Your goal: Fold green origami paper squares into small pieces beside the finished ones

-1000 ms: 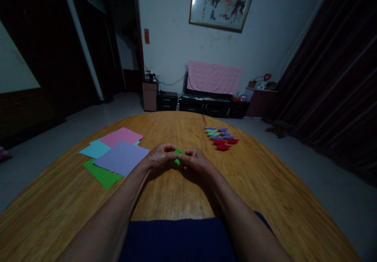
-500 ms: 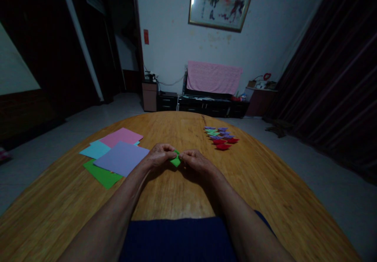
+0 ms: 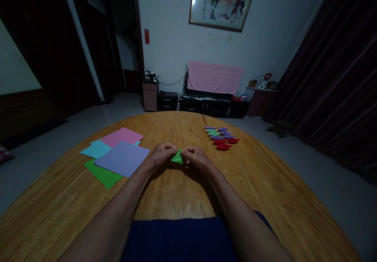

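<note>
Both hands meet at the centre of the table (image 3: 182,199), pinching one small green piece (image 3: 177,157) between them. The left hand (image 3: 159,155) closes its fingertips on the piece's 9 o'clock edge; the right hand (image 3: 196,158) closes on its 3 o'clock edge. The opposed grips hold the paper taut just above the wood, so it shows as a small triangle with its point toward 12 o'clock. Whether it touches the tabletop cannot be told in this dim light.

At 10 o'clock from the hands lies a fan of flat sheets (image 3: 122,158): lilac on top, pink (image 3: 121,135) behind, blue (image 3: 96,150) and green (image 3: 103,175) showing beneath. The overlap leaves each colour's edge exposed, near the left hand.

At 1 o'clock, near the right hand, small folded pieces (image 3: 222,137) lie grouped: red ones nearest, lilac and green beyond. Laid side by side and barely overlapping, each stays separately visible.

A dark blue cloth (image 3: 188,238) covers the table edge at 6 o'clock, between the forearms.
</note>
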### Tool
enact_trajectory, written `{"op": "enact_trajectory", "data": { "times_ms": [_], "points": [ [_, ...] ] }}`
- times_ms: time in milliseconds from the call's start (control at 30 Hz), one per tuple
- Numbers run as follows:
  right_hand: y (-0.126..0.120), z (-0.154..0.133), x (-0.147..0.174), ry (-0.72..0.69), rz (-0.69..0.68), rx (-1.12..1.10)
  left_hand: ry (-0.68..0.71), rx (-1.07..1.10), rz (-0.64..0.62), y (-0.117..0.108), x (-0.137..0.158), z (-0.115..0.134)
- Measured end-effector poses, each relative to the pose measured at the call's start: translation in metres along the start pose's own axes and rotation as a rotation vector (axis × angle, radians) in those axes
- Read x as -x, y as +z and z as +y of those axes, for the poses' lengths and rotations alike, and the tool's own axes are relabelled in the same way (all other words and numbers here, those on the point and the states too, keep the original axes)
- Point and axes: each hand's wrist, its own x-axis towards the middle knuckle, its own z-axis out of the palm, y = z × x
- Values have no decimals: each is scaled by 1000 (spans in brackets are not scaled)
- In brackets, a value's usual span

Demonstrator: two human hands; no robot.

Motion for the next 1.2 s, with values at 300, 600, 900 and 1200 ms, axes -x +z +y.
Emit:
{"op": "enact_trajectory", "data": {
  "times_ms": [300,600,900,1200],
  "points": [
    [12,-11,12,-6,39,-366,-9,25,-83,-1,0,-3],
    [3,12,-11,-181,163,167,39,100,-13,5,5,3],
    [0,9,0,-496,147,803,360,-477,44,2,5,9],
    [-2,7,6,-404,-38,870,289,-739,-118,-3,13,13]
  ]
}}
